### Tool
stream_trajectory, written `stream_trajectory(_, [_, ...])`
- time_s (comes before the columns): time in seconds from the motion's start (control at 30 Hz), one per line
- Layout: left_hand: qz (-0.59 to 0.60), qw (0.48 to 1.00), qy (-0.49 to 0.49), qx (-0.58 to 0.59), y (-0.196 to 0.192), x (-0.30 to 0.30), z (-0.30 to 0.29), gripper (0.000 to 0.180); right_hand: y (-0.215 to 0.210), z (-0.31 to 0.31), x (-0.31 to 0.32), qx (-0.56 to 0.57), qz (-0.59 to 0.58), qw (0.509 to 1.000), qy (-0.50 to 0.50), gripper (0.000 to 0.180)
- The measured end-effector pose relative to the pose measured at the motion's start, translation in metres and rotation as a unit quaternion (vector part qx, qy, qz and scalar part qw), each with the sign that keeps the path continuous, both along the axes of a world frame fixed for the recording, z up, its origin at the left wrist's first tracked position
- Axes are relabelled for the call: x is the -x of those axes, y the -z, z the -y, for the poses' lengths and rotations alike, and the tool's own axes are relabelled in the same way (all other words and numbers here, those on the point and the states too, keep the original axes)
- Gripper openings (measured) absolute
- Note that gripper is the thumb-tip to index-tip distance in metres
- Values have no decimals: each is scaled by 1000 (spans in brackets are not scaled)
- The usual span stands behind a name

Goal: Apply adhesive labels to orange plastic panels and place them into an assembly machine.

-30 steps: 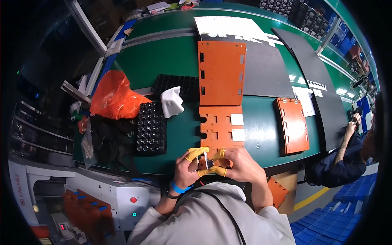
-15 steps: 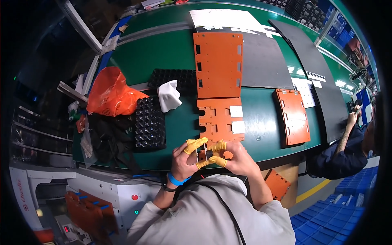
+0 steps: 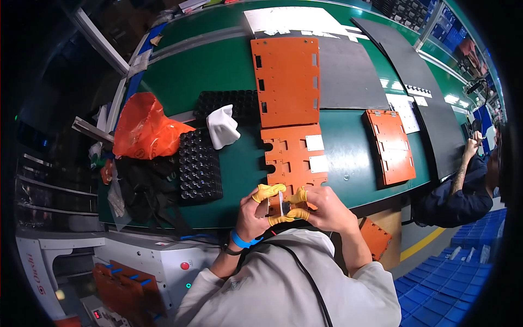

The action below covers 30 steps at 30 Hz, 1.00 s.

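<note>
Holding small orange piece [image 3: 271, 206] at green table [image 3: 218, 71] edge, both hands [image 3: 289, 210] touching

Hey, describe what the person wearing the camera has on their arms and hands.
Both arms wear light grey sleeves pushed up toward the elbows, leaving the forearms bare. The left hand and the right hand have yellow rubber cots on several fingertips, with no full gloves. A bright blue band circles the left wrist, with a thinner dark band beside it. A black cord runs down the chest.
</note>
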<state>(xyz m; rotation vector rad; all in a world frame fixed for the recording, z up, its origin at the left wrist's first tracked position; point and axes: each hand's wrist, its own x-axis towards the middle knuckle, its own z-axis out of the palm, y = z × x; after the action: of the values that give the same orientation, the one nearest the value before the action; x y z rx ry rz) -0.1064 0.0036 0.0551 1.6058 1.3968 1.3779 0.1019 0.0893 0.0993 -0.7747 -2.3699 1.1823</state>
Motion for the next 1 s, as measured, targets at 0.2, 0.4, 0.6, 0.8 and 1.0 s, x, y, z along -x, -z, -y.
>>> stream_trajectory(0.2, [6,999,2,-36,4,-12,-4,54,-3,-4,-5,88,-79,993,16,30])
stream_trajectory(0.4, [80,996,-47,2,10,-32,-4,60,0,-5,-8,137,-101,983,68,30])
stream_trajectory(0.6, [21,987,-149,-49,15,-48,-17,62,4,7,-7,55,-114,985,114,36])
stream_trajectory(0.8, [-104,980,-162,-54,10,-62,-24,60,35,18,7,-11,-157,947,281,28])
stream_trajectory(1.0, [-90,988,-124,-17,10,-55,-21,60,47,1,-23,18,-150,898,413,18])
